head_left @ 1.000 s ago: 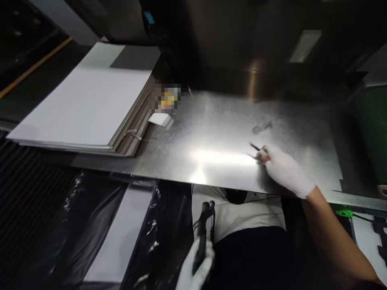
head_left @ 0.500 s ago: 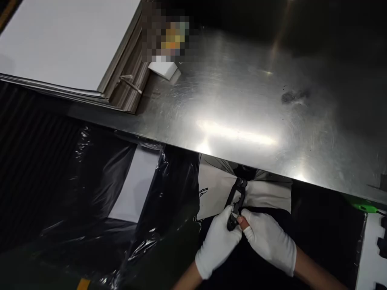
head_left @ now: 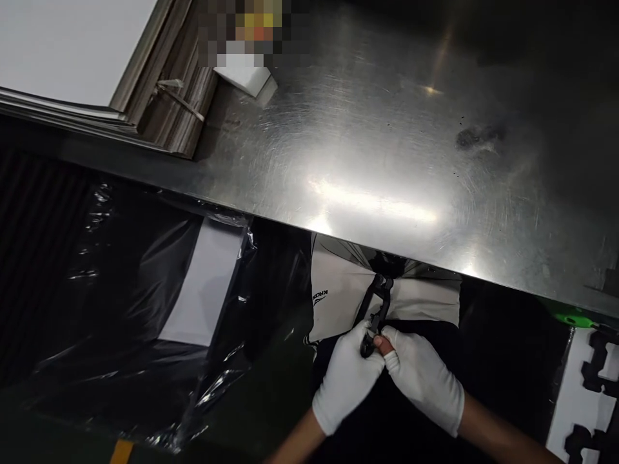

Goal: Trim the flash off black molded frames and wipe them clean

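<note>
Over my lap, both hands hold a black frame-shaped part (head_left: 380,303) with an opening in its upper half; its exact kind I cannot make out. My left hand (head_left: 347,374), in a white glove, grips its lower end, thumb on top. From the other side my right hand (head_left: 424,374) pinches the same end, its bare thumb tip pressing beside the left thumb. The glove leaves that thumb tip uncovered. The fingers beneath the part are hidden. Its upper end points toward the metal table's edge.
A scratched metal table (head_left: 348,148) spans the view ahead. Stacked white boards (head_left: 72,51) and a white block (head_left: 246,72) lie on it at left. Below hangs a clear plastic bag (head_left: 145,380) with a white sheet (head_left: 206,283). Similar black parts (head_left: 597,361) and a green-handled tool (head_left: 573,319) are at right.
The view has shifted, so the table and boards sit higher and farther left, and more black parts show at right. Both hands keep nearly the same grip on the black part.
</note>
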A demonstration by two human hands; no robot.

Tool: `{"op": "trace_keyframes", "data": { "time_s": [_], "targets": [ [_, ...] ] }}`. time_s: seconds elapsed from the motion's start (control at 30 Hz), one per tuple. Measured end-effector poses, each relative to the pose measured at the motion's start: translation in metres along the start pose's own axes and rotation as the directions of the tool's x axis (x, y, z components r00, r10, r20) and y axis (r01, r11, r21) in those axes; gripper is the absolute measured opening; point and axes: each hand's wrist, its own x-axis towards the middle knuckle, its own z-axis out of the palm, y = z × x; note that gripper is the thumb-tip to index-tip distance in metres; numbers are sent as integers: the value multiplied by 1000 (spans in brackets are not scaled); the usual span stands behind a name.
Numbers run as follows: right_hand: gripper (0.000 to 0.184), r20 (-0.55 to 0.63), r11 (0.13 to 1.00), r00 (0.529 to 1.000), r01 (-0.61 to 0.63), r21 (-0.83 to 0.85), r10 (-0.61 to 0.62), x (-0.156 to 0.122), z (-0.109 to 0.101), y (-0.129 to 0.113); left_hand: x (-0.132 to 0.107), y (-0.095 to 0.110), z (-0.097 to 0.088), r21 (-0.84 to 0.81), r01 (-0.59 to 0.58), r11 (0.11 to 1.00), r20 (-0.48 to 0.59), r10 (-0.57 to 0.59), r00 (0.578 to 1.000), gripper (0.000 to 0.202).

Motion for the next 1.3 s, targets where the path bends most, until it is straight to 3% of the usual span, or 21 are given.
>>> {"op": "trace_keyframes", "data": {
  "time_s": [0.13, 0.23, 0.43, 0.8, 0.93, 1.3],
  "targets": [
    [59, -39, 996, 998, -56, 75, 59, -2, 2, -2, -2, -2, 2, 21, 17, 1000, -3, -17, 1000, 18],
    [64, -46, 995, 999, 10, 98, -6, -3, 0, -2, -2, -4, 3, 31, 20, 999, -5, -20, 1000, 17],
    [54, 29, 994, 994, 108, -30, -107, -3, -8, 0, -3, -7, 1, 32, -20, 999, -4, 20, 1000, 4],
    [46, -5, 997, 999, -54, -47, 54, -2, 2, -5, 2, -9, 3, -37, 0, 999, 19, 0, 1000, 4],
    [42, 1, 992, 994, -106, -72, 106, -3, 3, -8, 2, -12, 4, 16, 21, 1000, 8, -21, 1000, 6],
    [43, -10, 992, 992, -124, -2, 124, -2, 5, -7, 1, -9, 9, 15, 22, 1000, -13, -21, 1000, 17]
  ]
}}
